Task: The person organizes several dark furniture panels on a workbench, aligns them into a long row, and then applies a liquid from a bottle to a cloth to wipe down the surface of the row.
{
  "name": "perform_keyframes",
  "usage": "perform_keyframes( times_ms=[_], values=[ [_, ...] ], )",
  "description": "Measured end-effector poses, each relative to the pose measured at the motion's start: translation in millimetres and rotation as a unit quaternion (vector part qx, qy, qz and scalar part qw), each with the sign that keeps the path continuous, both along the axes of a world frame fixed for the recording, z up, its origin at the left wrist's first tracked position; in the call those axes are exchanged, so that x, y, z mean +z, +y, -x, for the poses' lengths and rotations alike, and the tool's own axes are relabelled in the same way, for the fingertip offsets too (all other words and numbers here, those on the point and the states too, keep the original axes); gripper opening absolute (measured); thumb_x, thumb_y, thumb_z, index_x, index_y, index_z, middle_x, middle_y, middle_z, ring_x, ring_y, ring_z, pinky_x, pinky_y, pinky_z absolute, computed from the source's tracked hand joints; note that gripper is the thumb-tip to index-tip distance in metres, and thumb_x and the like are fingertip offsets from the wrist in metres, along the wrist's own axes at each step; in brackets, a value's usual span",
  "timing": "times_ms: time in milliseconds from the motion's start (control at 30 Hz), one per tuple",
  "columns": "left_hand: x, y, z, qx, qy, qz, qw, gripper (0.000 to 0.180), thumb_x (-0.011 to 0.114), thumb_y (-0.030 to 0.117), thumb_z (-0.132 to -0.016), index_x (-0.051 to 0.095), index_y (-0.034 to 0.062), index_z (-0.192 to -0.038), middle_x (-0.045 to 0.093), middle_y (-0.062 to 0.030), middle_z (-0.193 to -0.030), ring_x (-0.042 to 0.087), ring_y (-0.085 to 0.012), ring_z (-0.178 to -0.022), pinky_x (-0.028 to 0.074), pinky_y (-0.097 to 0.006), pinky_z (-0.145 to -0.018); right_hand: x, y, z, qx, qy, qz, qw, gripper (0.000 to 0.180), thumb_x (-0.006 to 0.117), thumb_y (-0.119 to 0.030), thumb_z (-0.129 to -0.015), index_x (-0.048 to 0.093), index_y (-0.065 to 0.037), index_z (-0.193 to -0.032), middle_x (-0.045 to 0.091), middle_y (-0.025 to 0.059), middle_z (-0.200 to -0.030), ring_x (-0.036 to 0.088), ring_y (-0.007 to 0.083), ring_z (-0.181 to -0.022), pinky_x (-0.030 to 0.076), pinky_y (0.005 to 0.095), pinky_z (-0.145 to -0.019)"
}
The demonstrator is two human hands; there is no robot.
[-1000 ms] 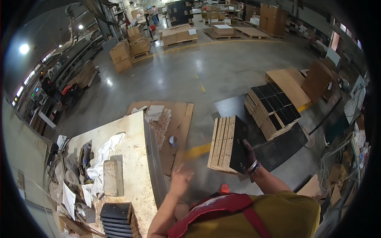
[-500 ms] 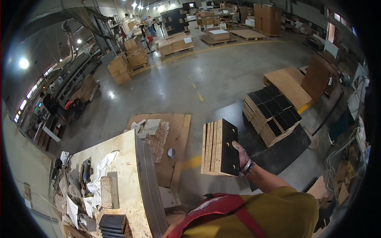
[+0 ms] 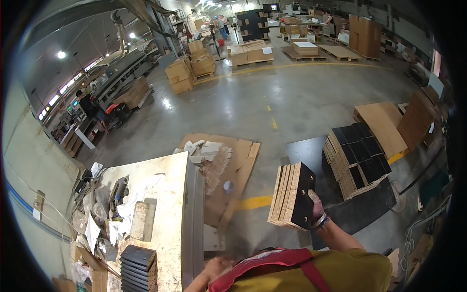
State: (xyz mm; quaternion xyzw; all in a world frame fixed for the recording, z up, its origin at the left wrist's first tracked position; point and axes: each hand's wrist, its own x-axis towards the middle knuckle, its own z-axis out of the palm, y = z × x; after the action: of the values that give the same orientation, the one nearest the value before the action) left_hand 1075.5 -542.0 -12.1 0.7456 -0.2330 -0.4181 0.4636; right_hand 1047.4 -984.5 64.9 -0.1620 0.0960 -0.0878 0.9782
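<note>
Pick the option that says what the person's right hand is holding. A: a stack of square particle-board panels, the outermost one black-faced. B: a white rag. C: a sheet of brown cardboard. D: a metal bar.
A: the right hand grips a stack of panels held on edge, with raw chipboard edges showing and a black face on the outer panel.
</note>
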Motion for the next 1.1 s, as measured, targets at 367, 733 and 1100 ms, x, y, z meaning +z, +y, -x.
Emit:
perform_keyframes(
  times_ms=[367, 733, 1100],
  values=[
    [76, 127, -141, 0.222, -0.48, -0.135, 0.838, 0.037, 0.07, 0.021, -0.082, 0.058, 0.0014, -0.112, 0.059, -0.0211, -0.108, 0.057, -0.0367, -0.103, 0.046, -0.043, -0.088, 11, 55, -21, -0.007, -0.013, 0.043, 0.999, 0.056, 0.06, -0.041, -0.086, 0.05, -0.011, -0.133, 0.058, 0.0066, -0.126, 0.053, 0.0264, -0.116, 0.039, 0.042, -0.103],
    [81, 241, -205, 0.248, -0.363, -0.48, 0.76, 0.104, 0.075, 0.057, -0.066, 0.02, 0.0246, -0.149, 0.016, -0.0227, -0.152, 0.028, -0.048, -0.132, 0.031, -0.065, -0.098, -32, 96, -64, -0.034, 0.069, 0.141, 0.987, 0.057, 0.045, -0.046, -0.095, 0.043, -0.008, -0.138, 0.05, 0.0101, -0.134, 0.048, 0.0271, -0.121, 0.041, 0.0404, -0.1],
    [104, 194, -227, 0.297, -0.353, -0.419, 0.782, 0.094, 0.073, 0.051, -0.073, 0.025, 0.0158, -0.146, 0.038, -0.0282, -0.131, 0.04, -0.0428, -0.122, 0.029, -0.062, -0.102, -6, 154, -104, 0.105, 0.016, 0.165, 0.981, 0.055, 0.045, -0.043, -0.096, 0.043, -0.008, -0.137, 0.049, 0.0092, -0.135, 0.048, 0.0267, -0.12, 0.042, 0.0406, -0.098]
  ],
)
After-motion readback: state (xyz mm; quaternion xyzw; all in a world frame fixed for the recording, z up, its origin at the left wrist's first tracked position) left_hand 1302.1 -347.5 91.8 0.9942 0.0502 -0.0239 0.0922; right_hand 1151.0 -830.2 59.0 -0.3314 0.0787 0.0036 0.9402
